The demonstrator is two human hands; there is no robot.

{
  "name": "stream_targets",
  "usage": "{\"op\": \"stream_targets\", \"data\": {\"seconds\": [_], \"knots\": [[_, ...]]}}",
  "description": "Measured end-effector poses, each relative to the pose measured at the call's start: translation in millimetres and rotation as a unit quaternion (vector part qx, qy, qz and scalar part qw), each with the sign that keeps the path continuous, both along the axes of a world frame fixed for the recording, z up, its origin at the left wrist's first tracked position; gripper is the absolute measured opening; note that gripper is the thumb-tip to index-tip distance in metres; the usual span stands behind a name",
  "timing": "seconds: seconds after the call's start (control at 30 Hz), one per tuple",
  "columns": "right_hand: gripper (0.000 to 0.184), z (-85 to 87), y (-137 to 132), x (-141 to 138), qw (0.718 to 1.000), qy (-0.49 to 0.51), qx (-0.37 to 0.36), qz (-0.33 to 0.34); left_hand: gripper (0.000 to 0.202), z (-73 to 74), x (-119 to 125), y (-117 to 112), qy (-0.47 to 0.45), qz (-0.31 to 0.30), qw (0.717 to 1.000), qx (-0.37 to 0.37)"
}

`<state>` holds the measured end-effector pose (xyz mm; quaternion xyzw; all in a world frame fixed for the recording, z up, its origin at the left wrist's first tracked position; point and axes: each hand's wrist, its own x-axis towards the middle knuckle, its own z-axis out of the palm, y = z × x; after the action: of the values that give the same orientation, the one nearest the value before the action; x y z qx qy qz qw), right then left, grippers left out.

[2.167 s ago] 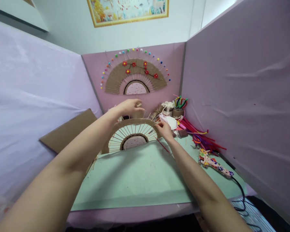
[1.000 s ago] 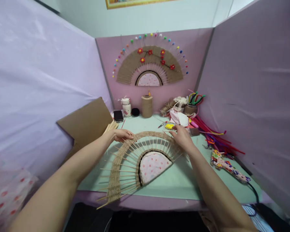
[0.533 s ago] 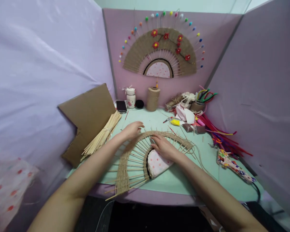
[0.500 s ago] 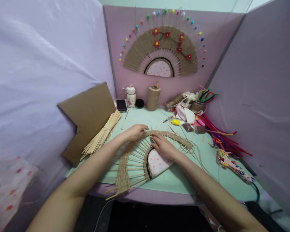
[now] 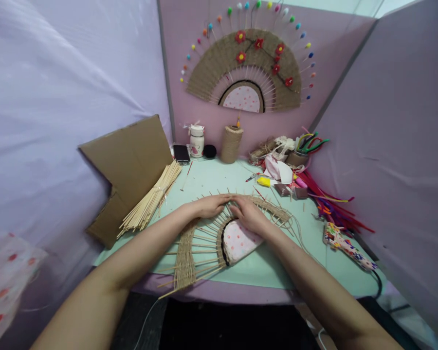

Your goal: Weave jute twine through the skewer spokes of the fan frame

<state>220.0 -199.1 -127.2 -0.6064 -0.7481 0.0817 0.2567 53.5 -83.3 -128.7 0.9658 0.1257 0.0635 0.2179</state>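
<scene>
A half-round fan [image 5: 185, 257] of thin wooden sticks, woven with brown twine, lies on the table. Its half-disc centre [image 5: 239, 243] is white with pink dots and has a black braided edge. My left hand [image 5: 212, 205] is over the fan's upper band, fingers together and pointing right, closed at the twine. Against it, my right hand [image 5: 248, 214] reaches over the sticks above the half-disc, its fingers bent around the band. The fingertips of both hands meet at the band, and the twine between them is mostly hidden. Loose twine [image 5: 299, 233] trails off the fan's right end.
A bundle of sticks [image 5: 151, 199] leans by folded cardboard [image 5: 131, 160] at left. Behind are a twine spool [image 5: 231, 144] and a white bottle [image 5: 196, 142]. Pipe cleaners [image 5: 336, 209] and a patterned glue gun [image 5: 348, 248] lie at right. A finished fan [image 5: 211, 73] hangs on the back wall.
My left hand has moved right and slightly down, its fingertips now meeting the right hand's at the band. My right hand has shifted slightly up and right. The view has tilted a little.
</scene>
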Motion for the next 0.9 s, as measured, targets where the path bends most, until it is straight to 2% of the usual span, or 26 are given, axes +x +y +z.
{"op": "stream_targets", "data": {"seconds": [0.17,0.27,0.37,0.47,0.57,0.63,0.7,0.77,0.83,0.9], "knots": [[0.032,-6.3,19.1,0.7,0.999,-0.003,-0.025,-0.019,0.048,-4.8,-3.6,-0.3,-0.032,0.003,0.999,0.003],[0.035,-12.8,21.8,1.9,0.999,0.009,-0.037,-0.029,0.046,-9.1,-5.6,-0.5,-0.044,0.003,0.998,0.033],[0.037,-15.3,21.3,3.3,0.999,0.013,-0.040,-0.028,0.047,-9.2,-9.2,-2.1,-0.031,0.033,0.997,0.054],[0.039,-14.5,22.0,0.6,0.998,0.010,-0.046,-0.040,0.051,-6.4,-13.7,-3.2,0.001,0.062,0.996,0.063],[0.041,-9.9,20.9,-4.2,0.997,0.008,-0.048,-0.054,0.052,-5.0,-16.4,-1.7,0.009,0.063,0.996,0.064],[0.043,-2.7,15.1,-2.0,0.998,0.014,-0.016,-0.060,0.054,-5.5,-16.5,0.7,0.007,0.067,0.996,0.058],[0.042,8.9,0.1,10.2,0.995,0.025,0.051,-0.081,0.055,-6.3,-15.8,3.1,0.017,0.065,0.996,0.052],[0.038,23.2,-27.6,34.7,0.986,0.024,0.095,-0.131,0.057,-6.1,-15.1,3.9,0.022,0.071,0.996,0.044],[0.034,36.0,-67.1,70.5,0.979,-0.009,0.075,-0.191,0.058,-3.3,-15.2,2.8,0.016,0.081,0.996,0.026],[0.032,42.3,-111.0,113.3,0.960,-0.052,0.018,-0.273,0.060,2.3,-16.2,1.5,-0.004,0.098,0.995,-0.002]]}}
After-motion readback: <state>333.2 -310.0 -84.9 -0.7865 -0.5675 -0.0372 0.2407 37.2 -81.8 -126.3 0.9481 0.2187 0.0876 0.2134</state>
